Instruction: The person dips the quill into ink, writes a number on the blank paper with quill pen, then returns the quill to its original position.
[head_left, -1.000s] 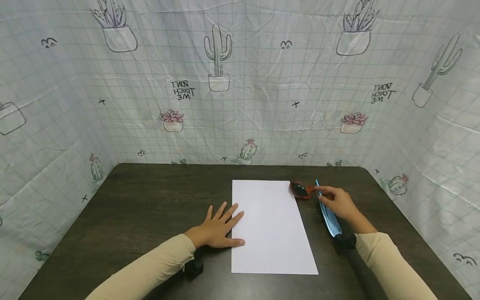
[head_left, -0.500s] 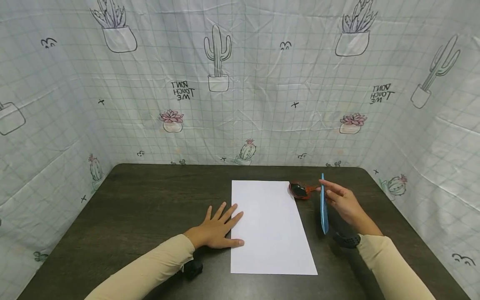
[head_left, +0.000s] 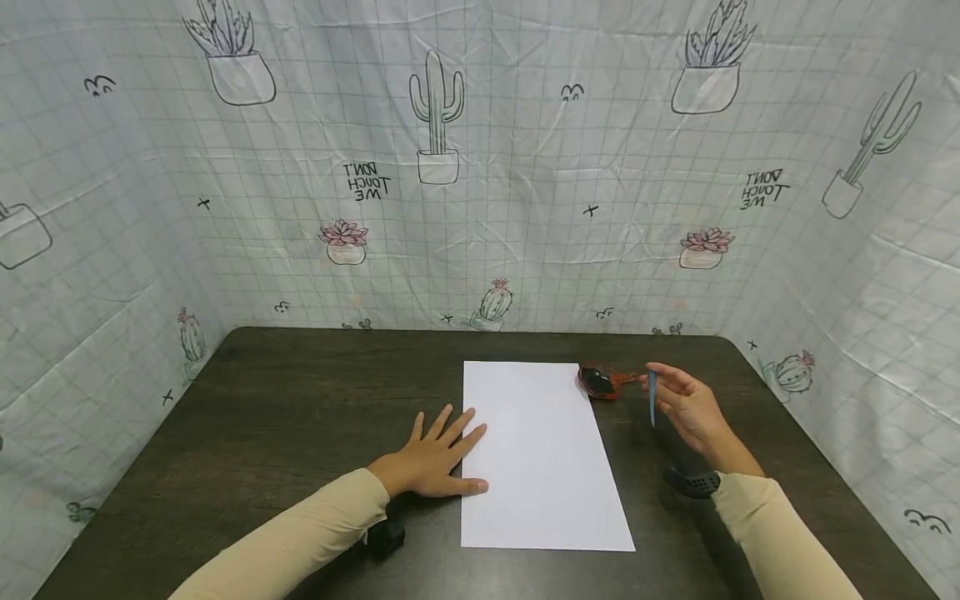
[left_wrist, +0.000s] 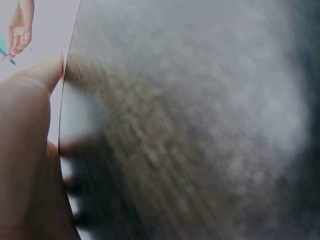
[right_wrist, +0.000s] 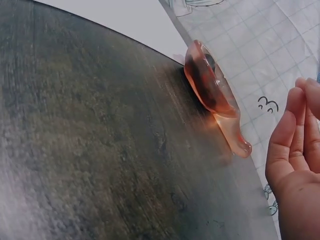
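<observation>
In the head view, my left hand (head_left: pixel 429 463) lies flat with spread fingers, thumb and fingertips over the left edge of a blank white sheet of paper (head_left: pixel 536 467). My right hand (head_left: pixel 693 412) pinches a slim, feather-like blue thing (head_left: pixel 652 400) between thumb and fingers, held upright. Just left of it sits a translucent orange spoon-shaped dish (head_left: pixel 622 379) with something dark in its bowl. The right wrist view shows this dish (right_wrist: pixel 212 90) at the paper's corner, its handle towards my fingers. Only a sliver of the blue thing appears there.
Everything stands on a dark wood-grain table (head_left: pixel 300 400). A white grid-patterned cloth (head_left: pixel 540 167) with cactus drawings hangs behind and along both sides. Black bands sit on both wrists, the right one (head_left: pixel 690 483) close over the table.
My right hand has shifted slightly right and turned the blue thing from slanting beside the wrist to upright, so it looks shorter. The left hand, paper and dish stay put.
</observation>
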